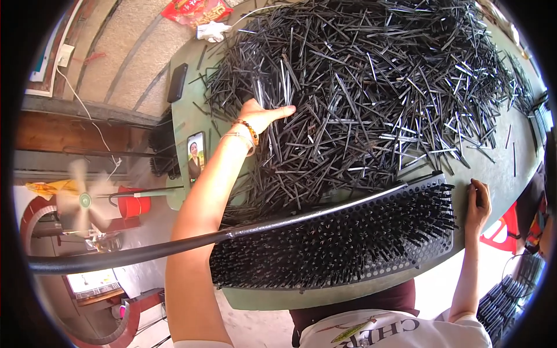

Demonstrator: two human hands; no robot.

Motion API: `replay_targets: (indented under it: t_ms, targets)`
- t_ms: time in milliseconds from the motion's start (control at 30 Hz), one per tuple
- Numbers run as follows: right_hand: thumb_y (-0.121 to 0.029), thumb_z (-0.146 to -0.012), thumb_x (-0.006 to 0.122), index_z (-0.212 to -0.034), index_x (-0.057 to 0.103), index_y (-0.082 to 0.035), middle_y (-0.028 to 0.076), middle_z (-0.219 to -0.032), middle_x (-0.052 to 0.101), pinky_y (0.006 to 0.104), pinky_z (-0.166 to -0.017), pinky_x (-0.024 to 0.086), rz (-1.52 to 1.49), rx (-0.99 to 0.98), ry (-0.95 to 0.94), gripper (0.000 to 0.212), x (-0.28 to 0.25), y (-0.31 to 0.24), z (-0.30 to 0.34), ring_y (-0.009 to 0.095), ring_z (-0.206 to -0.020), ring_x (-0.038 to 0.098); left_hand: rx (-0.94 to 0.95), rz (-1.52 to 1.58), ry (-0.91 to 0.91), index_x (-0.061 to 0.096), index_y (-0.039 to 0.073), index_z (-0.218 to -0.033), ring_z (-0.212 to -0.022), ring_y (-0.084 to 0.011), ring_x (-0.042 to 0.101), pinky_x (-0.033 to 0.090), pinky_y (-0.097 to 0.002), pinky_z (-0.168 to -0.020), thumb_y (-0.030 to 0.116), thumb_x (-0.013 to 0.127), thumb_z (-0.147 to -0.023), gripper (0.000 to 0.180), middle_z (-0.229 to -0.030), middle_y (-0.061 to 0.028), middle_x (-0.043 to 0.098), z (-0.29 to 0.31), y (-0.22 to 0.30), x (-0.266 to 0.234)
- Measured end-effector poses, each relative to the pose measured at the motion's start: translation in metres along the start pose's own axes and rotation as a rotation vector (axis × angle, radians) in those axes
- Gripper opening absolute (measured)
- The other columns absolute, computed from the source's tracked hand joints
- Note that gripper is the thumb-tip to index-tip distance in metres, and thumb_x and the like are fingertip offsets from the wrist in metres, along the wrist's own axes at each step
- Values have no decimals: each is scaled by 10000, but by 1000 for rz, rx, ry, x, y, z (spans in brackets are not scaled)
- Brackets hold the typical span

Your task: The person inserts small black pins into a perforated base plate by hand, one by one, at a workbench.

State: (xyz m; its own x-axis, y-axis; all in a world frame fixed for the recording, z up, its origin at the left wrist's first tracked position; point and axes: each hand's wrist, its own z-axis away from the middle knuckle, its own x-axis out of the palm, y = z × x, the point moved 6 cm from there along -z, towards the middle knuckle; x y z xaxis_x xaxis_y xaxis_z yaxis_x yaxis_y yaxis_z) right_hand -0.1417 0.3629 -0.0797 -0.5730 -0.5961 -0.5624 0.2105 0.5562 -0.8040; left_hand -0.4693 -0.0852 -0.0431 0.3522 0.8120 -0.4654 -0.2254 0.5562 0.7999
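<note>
A big heap of thin black strips [360,87] covers much of the green table [464,168]. My left hand [261,116] reaches into its near left part, thumb stretched out and apart; its other fingers are hidden among the strips. Closer to me lies a long black perforated board [400,264], its holes packed with upright black strips [325,240]. A dark bar [133,258] runs along the board's far edge and out to the left, passing over my left forearm. Beside the board's right end, my right hand [478,206] rests with curled fingers; whatever they hold, if anything, cannot be made out.
On the table's left side lie a dark phone [177,82] and a phone with a lit screen [196,155]. A red packet [197,11] and a white plug [213,32] are at the far left. Left of the table, a fan [85,200] spins near a red bucket [134,202].
</note>
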Motion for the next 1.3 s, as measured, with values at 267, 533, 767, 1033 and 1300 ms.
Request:
replay_targets:
  t_ms: [267, 533, 767, 1033, 1300]
  targets:
    - [-11, -906, 536, -1023, 609, 20, 38, -913, 551, 192, -756, 397, -15, 1, 2, 141, 0, -2, -1, 96, -835, 514, -172, 79, -61, 652, 0, -938, -774, -151, 618, 487, -287, -721, 164, 757, -669, 332, -857, -61, 665, 7, -5, -20]
    - [-19, -903, 541, -1014, 608, 21, 39, -893, 552, 200, -763, 403, -7, 0, 1, 136, 0, -3, -1, 101, -839, 519, -126, 603, -194, 601, 3, -1026, -815, -196, 652, 547, -345, -768, 250, 559, -872, 293, -953, -90, 666, 17, -7, -45]
    - [-17, -899, 546, -1011, 610, 17, 40, -896, 557, 206, -766, 411, 4, -5, 11, 134, 1, -5, -1, 104, -840, 525, 24, 971, -146, 540, 72, -1032, -721, -115, 583, 516, -287, -626, 249, 681, -842, 296, -715, 22, 503, 4, -2, -53]
    - [-13, -900, 545, -1014, 612, 14, 35, -894, 554, 194, -748, 401, -7, 31, 5, 135, 0, 0, 0, 97, -829, 516, 543, 431, 371, 657, 45, -986, -821, -96, 590, 484, -254, -762, 144, 772, -755, 277, -957, -16, 657, 3, 9, -65]
    - [-11, -901, 543, -1030, 611, 20, 41, -918, 561, 205, -783, 410, 15, 22, 4, 149, 0, 1, -1, 103, -856, 531, 389, 527, 413, 645, 48, -981, -799, -86, 600, 478, -240, -776, 33, 773, -720, 291, -920, -8, 660, -13, -30, -42]
